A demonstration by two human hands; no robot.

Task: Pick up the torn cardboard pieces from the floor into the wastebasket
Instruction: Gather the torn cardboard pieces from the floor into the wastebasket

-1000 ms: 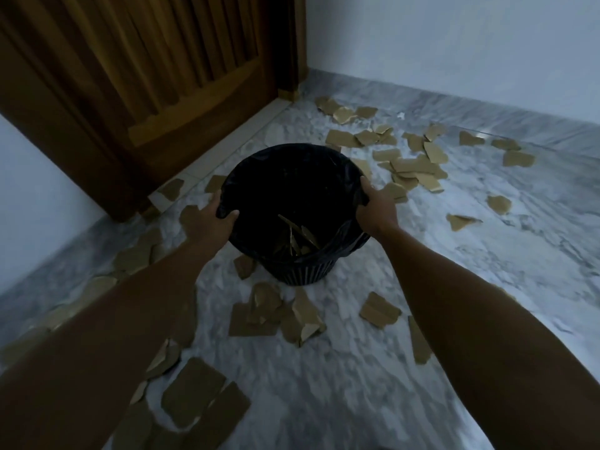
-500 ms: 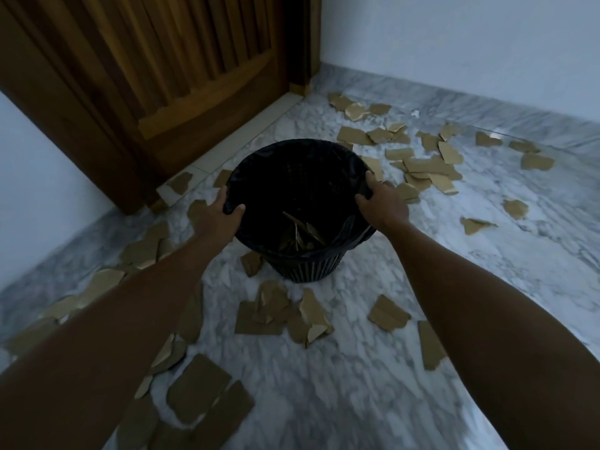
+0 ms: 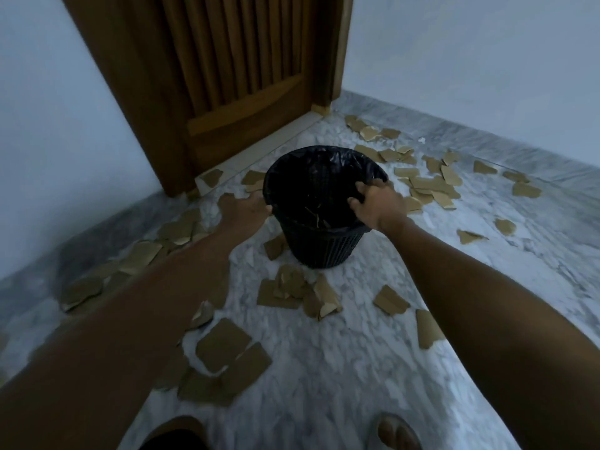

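In the head view, your 2 hands are at the wastebasket (image 3: 321,209), which stands on the marble floor (image 3: 324,368) between them. Your right hand (image 3: 378,203) is closed over the near right part of the rim, with the fingers hooked on the black liner. Your left hand (image 3: 243,207) touches the left side of the rim; the picture is blurred there, so I cannot tell if it really grips or only rests.

Inside the basket, between your hands, a few cardboard pieces (image 3: 316,219) lie at the bottom. I judge the task is only at its start. Most torn pieces are not yet collected: a heap (image 3: 298,290) just below your hands, a row under your left forearm, bigger sheets (image 3: 224,349) nearer to your feet, and many more beyond your right hand.
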